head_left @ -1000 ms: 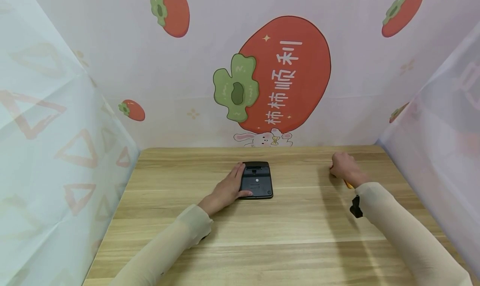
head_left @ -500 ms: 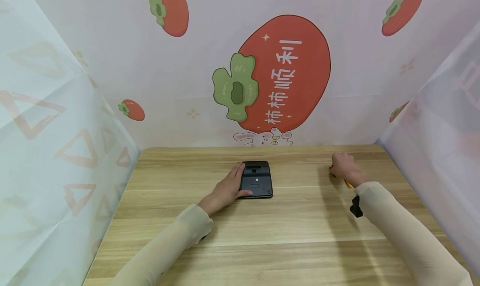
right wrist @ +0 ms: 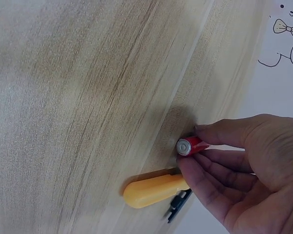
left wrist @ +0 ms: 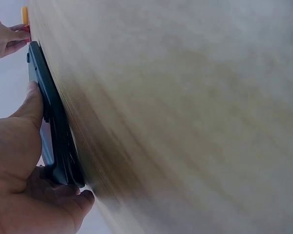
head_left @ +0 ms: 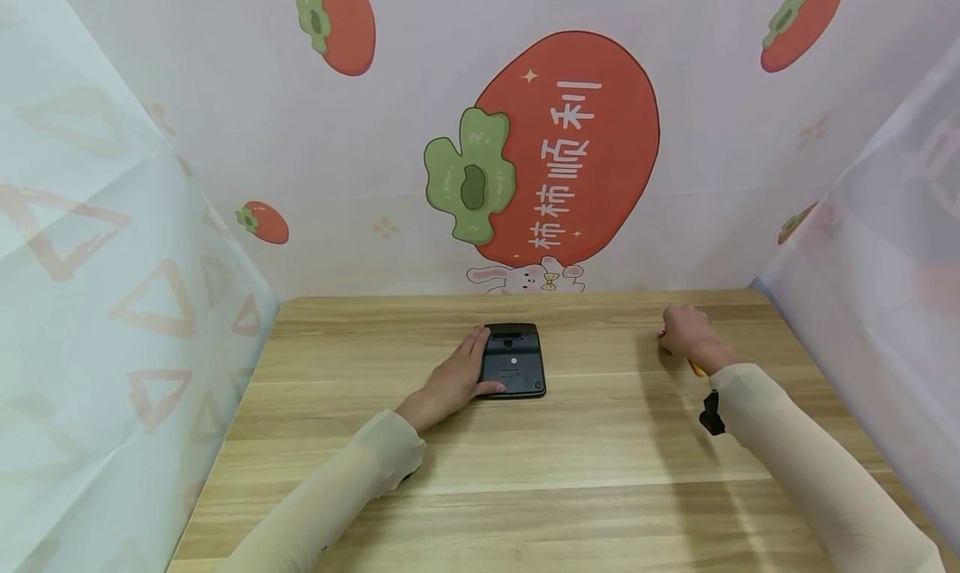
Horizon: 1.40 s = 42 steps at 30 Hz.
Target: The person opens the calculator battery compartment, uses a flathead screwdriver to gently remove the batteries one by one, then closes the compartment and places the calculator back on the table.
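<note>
A black calculator [head_left: 521,377] lies back side up on the table, a dark slot near its far end. My left hand [head_left: 450,381] grips it along its left side, thumb at the near edge and fingers at the far edge. In the left wrist view the calculator [left wrist: 56,117] shows edge-on between thumb and fingers. Farther right, my right hand [head_left: 690,335] pinches a red battery [right wrist: 190,146] between thumb and fingertips, its silver end showing. Beside those fingertips lies a yellow handle [right wrist: 154,190], apparently a screwdriver's; the hand hides its other end.
A small black part [right wrist: 177,204] lies next to the yellow handle. The wooden table [head_left: 540,490] ends at a back wall [head_left: 390,139] printed with persimmons. White sheets hang at the left and right sides.
</note>
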### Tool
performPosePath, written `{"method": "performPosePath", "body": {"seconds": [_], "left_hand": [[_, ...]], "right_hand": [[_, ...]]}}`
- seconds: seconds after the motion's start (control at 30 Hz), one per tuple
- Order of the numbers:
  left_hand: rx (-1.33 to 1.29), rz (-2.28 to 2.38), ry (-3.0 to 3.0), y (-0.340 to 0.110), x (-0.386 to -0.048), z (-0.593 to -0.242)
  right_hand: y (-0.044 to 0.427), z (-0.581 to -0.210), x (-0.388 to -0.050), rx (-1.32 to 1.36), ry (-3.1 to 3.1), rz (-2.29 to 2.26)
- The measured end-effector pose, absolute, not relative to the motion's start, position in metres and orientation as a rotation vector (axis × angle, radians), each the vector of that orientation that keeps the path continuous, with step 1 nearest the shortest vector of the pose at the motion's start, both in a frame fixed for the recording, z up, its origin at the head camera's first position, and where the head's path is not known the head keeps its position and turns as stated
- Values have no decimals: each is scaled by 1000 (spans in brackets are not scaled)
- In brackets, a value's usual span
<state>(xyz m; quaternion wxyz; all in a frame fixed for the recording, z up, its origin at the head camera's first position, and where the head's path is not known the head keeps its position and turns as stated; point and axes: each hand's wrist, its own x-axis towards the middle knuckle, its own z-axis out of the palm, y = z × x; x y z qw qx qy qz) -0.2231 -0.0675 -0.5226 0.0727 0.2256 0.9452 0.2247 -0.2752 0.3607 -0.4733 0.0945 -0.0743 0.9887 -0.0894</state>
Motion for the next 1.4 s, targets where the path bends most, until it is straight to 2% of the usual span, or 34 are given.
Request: {"method": "performPosePath", "body": {"seconds": [1.4], "left_hand": [[683, 653, 2850, -67, -223, -522]], "right_hand": [[362, -466, -277, -197, 2936, -299]]}}
